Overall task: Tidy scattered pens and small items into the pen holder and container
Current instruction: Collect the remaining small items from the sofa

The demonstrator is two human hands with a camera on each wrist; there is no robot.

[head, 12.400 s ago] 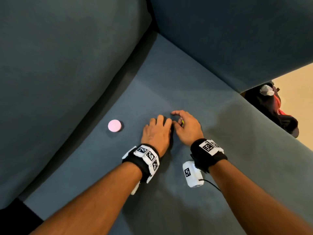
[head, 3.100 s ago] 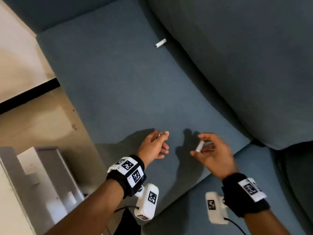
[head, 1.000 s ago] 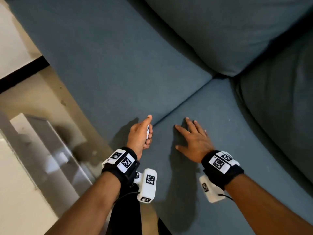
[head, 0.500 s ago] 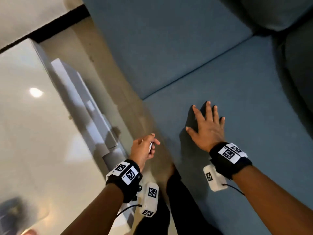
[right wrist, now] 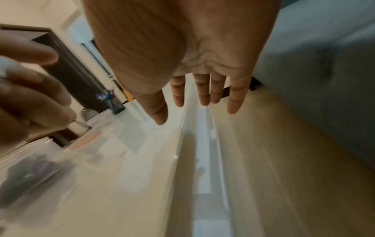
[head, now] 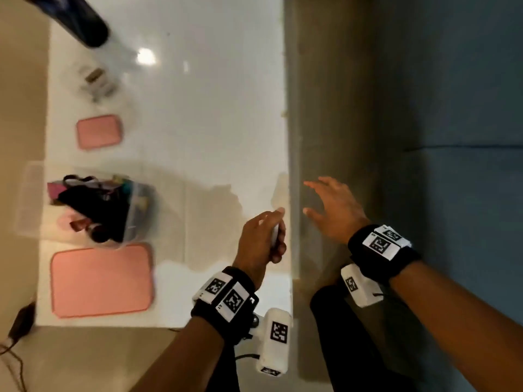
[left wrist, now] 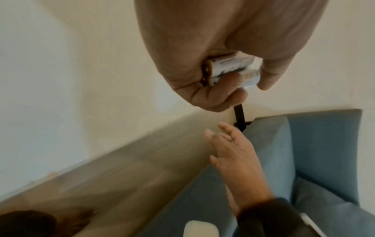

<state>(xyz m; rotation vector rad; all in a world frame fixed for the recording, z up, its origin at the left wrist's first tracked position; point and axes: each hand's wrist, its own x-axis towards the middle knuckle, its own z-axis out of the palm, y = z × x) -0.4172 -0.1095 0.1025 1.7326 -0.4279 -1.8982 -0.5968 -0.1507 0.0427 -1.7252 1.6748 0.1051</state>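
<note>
At table edge (head: pixel 283 137): left hand (head: pixel 261 239) curling round two small white batteries (left wrist: pixel 233 70), pinning them side by side between thumb and folded fingers, likely bunching both so nothing slips on the way over. Holding them over the near edge of the white table, well apart from the clear container (head: pixel 113 207). Right hand (head: pixel 331 210) hanging over the floor gap between table and blue sofa (head: pixel 452 108), fingers spread and straight, gripping nothing, probably just balancing. Container sitting at the far left of the table, already packed with dark and coloured bits, contents too blurred to name. Flanking it: large pink lid (head: pixel 102 280) on the near side, small pink lid (head: pixel 99 131) beyond, both lying flat and off, presumably leaving the box open for drops. Dark pen holder (head: pixel 85 21) standing at the far corner, pens poking out in the right wrist view. Next, guessing: reaching left across the table, releasing batteries into the container.
</note>
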